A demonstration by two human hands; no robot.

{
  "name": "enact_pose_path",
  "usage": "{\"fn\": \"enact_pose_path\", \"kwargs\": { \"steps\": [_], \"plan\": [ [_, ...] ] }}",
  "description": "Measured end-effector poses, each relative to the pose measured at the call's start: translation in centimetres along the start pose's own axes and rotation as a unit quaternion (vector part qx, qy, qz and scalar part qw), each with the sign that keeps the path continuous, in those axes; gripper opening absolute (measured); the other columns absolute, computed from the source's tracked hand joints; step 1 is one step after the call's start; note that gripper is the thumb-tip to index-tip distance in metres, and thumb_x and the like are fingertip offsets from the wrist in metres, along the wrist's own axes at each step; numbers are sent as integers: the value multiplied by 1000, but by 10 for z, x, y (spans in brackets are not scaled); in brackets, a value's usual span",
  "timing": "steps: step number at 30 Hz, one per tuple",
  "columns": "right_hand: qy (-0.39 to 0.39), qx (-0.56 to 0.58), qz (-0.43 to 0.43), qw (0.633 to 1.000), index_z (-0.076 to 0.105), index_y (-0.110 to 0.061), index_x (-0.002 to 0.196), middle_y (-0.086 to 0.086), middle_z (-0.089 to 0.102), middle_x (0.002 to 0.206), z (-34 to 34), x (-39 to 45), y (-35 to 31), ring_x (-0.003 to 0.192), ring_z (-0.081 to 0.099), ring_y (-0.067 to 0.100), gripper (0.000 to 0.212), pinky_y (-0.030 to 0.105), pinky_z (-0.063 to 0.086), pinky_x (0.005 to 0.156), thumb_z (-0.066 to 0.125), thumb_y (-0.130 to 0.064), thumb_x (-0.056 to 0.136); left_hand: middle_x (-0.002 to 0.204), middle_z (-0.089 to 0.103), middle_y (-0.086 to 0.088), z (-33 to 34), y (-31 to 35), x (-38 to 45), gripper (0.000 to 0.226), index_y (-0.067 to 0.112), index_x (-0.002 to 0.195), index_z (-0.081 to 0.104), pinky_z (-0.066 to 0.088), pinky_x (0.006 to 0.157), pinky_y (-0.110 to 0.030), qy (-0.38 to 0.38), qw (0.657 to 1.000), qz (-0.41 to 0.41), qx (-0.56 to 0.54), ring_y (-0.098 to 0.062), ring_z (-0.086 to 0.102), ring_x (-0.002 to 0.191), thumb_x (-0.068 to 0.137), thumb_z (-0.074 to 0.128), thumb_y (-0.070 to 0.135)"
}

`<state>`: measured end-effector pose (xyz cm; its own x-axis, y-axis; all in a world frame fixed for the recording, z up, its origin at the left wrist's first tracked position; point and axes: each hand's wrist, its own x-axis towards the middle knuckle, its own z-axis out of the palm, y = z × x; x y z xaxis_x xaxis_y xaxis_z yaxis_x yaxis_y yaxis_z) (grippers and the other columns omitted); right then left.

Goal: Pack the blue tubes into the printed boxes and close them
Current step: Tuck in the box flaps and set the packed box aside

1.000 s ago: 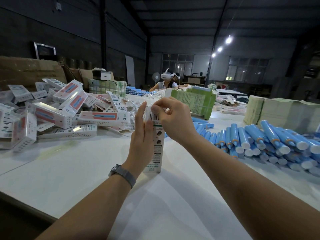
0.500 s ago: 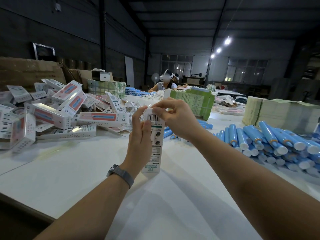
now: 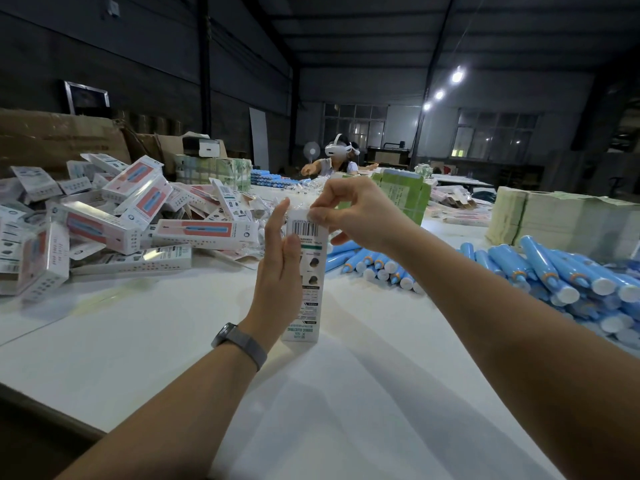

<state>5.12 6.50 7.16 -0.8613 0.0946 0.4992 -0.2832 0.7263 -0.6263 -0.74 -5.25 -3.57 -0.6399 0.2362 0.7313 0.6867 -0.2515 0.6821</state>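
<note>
A white printed box (image 3: 309,278) with a barcode near its top stands upright over the white table (image 3: 145,341) at the centre. My left hand (image 3: 277,278) holds its left side, fingers straight up along it and thumb across the front. My right hand (image 3: 356,213) pinches the box's top end with curled fingers. Whether a tube is inside cannot be seen. A heap of blue tubes (image 3: 540,271) with white caps lies on the table to the right.
A pile of printed boxes (image 3: 104,223) covers the left of the table. Green carton bundles (image 3: 405,192) and a pale stack of flat sheets (image 3: 561,216) stand behind. A person wearing a headset (image 3: 337,157) sits at the far end.
The box stays between both hands and has risen slightly with them. My right fingers keep working at its top end.
</note>
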Motion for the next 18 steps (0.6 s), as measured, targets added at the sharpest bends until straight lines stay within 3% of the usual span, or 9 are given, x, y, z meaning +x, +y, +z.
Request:
{"fn": "enact_pose_path", "kwargs": {
  "steps": [2,7,10,13,15,18],
  "plan": [
    [-14,-18,2,1000,59,-19,70,3,70,86,-2,2,-3,72,68,21,24,32,61,59,69,-14,91,120,35,62,1,2,-1,48,80,127,27,52,94,-63,-6,1000,2,5,-26,57,126,107,29,36],
    [-38,-43,24,998,60,-17,72,8,71,91,-7,5,-9,83,72,29,22,37,63,68,67,-15,92,110,50,54,0,2,-2,46,80,126,25,60,81,-56,-5,1000,-1,17,-10,68,103,107,27,39],
    [-36,-48,29,998,62,-15,74,11,71,94,-7,4,-8,84,72,27,19,38,62,72,68,-17,92,112,50,53,1,2,-2,47,79,126,26,61,80,-54,1,1000,0,13,-4,67,103,109,27,35],
    [-12,-31,28,999,64,-15,75,13,73,92,-4,-1,-2,83,72,26,18,41,61,75,69,-20,91,117,57,32,2,-1,-1,42,76,125,30,60,77,-54,10,1000,7,11,-10,68,94,107,28,38],
    [-5,-19,29,999,65,-14,76,12,74,89,-2,-3,0,84,71,27,17,44,60,78,69,-20,91,104,64,15,3,-4,0,36,74,122,33,59,72,-55,16,1000,2,14,-17,68,81,103,29,43],
    [-1,-11,26,1000,66,-15,75,11,74,89,-1,-5,1,82,71,25,18,47,59,80,68,-21,92,99,67,14,2,-6,0,33,73,118,33,59,68,-56,16,1000,-1,16,-20,68,77,102,29,45]
  ]
}}
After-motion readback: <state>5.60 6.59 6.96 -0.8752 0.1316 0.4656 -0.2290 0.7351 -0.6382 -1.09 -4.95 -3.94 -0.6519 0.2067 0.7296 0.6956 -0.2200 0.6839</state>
